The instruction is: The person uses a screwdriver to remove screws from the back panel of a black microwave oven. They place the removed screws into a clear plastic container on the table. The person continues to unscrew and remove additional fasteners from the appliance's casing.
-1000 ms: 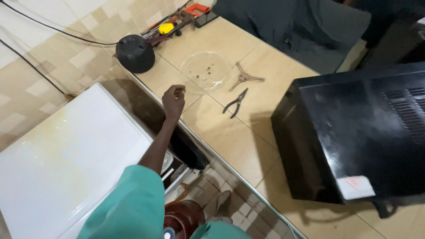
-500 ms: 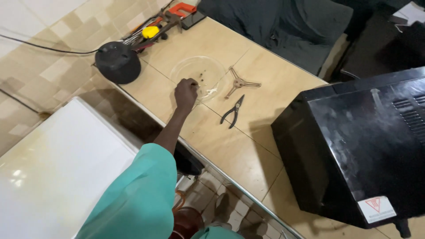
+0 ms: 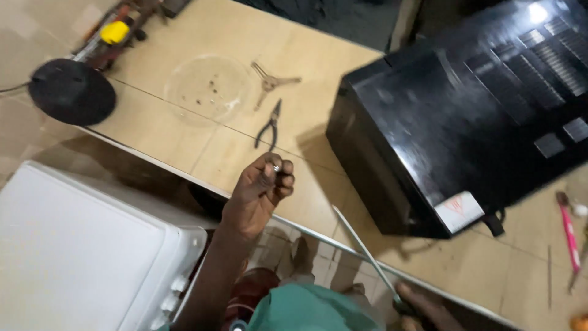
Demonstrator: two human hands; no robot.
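Left hand [image 3: 260,190] pinching a tiny screw [image 3: 276,167] over the worktop [image 3: 184,135] — pliers [image 3: 269,125] just beyond. Right hand [image 3: 422,306] grips a long screwdriver [image 3: 364,248].

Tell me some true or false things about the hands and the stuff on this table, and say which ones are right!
1. The left hand pinches a tiny silvery piece between its fingertips. True.
2. The pliers are held in the left hand. False: they lie on the table, beyond the hand.
3. The clear glass plate lies flat on the table beside a three-armed metal piece. True.
4. The big black box sits on the white appliance. False: it stands on the table; the white appliance is lower, at the left.
5. The right hand grips the handle end of a long thin tool. True.
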